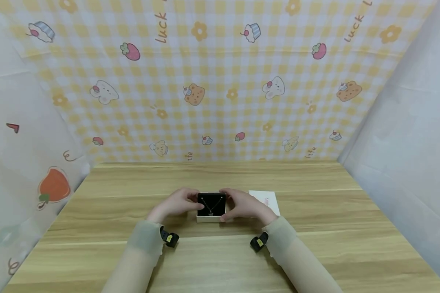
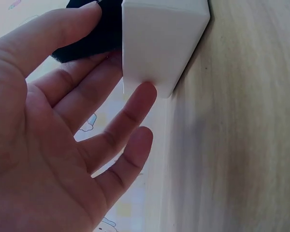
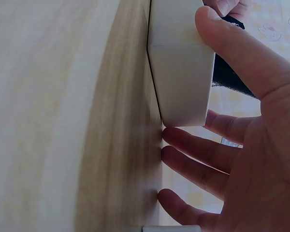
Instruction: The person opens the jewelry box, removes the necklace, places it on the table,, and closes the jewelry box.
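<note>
A small white box (image 1: pixel 208 219) stands on the wooden table between both hands. Its black pad (image 1: pixel 219 206) is tilted up out of the box, and a thin chain necklace with a small pendant (image 1: pixel 210 213) lies on the pad's face. My left hand (image 1: pixel 179 202) pinches the pad, thumb in front and fingers behind; in the left wrist view one fingertip touches the side of the white box (image 2: pixel 164 48). On the other side, my right hand (image 1: pixel 243 205) holds the box, its thumb (image 3: pixel 220 26) on the front edge and index finger behind.
A white square lid-like piece (image 1: pixel 264 197) with pink print lies on the table, partly behind the right hand. Behind the wooden table (image 1: pixel 220 260) hangs a yellow checked cloth (image 1: pixel 220 61). Pale cloth walls (image 1: pixel 407 134) border both sides.
</note>
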Demonstrator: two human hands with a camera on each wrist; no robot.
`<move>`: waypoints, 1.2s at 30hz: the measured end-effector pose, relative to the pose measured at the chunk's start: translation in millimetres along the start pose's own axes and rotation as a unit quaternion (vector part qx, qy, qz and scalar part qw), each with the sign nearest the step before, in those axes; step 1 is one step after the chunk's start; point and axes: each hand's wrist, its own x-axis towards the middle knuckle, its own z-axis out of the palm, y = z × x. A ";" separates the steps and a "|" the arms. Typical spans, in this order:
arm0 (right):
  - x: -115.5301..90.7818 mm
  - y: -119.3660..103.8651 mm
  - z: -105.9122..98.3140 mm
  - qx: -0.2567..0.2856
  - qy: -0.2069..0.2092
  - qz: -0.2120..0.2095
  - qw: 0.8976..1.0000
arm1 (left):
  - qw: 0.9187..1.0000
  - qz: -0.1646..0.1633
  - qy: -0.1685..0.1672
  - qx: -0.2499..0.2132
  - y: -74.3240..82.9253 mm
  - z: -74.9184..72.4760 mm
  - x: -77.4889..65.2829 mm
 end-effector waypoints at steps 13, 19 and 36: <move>0.2 -1.1 -2.9 -0.019 -0.012 0.005 1.000 | 1.000 -0.014 0.013 0.004 -0.7 0.8 -1.1; -0.1 -1.0 -2.7 -0.013 -0.008 0.001 1.000 | 1.000 -0.009 0.019 0.010 0.1 -0.2 -0.6; 1.2 -1.8 -1.8 0.011 -0.004 -0.004 1.000 | 0.997 -0.001 0.072 0.003 4.6 -3.9 -2.6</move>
